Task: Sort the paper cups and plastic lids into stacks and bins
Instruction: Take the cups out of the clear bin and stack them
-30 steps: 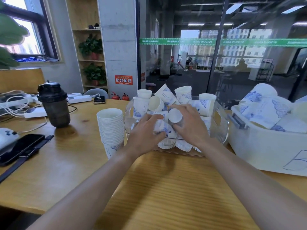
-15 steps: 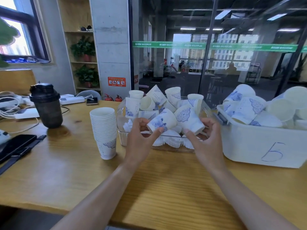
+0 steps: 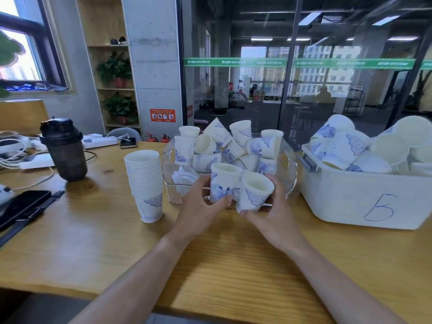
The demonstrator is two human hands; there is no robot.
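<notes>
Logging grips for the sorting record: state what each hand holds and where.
Left hand grips a paper cup around its lower body. Right hand grips another cup at base and side.

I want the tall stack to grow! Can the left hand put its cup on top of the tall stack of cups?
Probably yes. The left hand grips a cup, and the tall stack stands open-topped just to its left, with nothing between them.

Both hands, left (image 3: 201,206) and right (image 3: 275,213), reach forward, fingers curled, each gripping 1 cup.
</notes>
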